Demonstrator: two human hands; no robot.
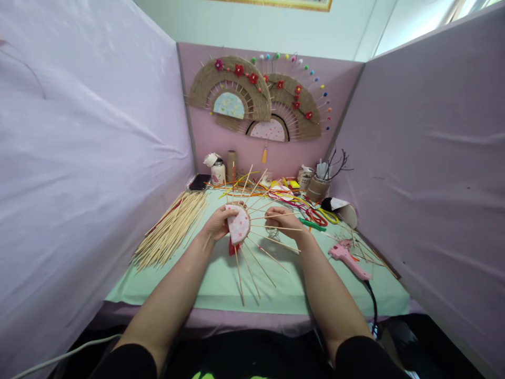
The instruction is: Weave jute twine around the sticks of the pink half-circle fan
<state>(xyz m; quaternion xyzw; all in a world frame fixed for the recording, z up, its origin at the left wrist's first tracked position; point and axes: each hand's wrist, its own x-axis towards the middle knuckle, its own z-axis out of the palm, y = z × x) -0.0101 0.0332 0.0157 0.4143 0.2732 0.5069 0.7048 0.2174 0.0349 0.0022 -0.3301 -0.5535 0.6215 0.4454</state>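
My left hand (219, 223) is closed on the left side of a half-round fan base (239, 225), its thumb on the pink, red-spotted face. Thin wooden sticks (258, 269) fan out from the curved rim, mostly up, right and down. Among those on the right is my right hand (279, 217), fingers pinched together; what they hold, if anything, is too small to make out. Under that hand lies a loose coil of thin cord or wire (273, 232). Something red (233, 246) shows beneath the fan base.
A heap of loose sticks (169, 229) lies at left beside a black phone (199, 182). At right are a pink glue gun (349, 260), green-handled tool (312, 225) and coloured pipe cleaners (315, 215). A jar (218, 171) and a pot (317, 187) stand behind. Decorated fans (232, 84) hang on the back panel.
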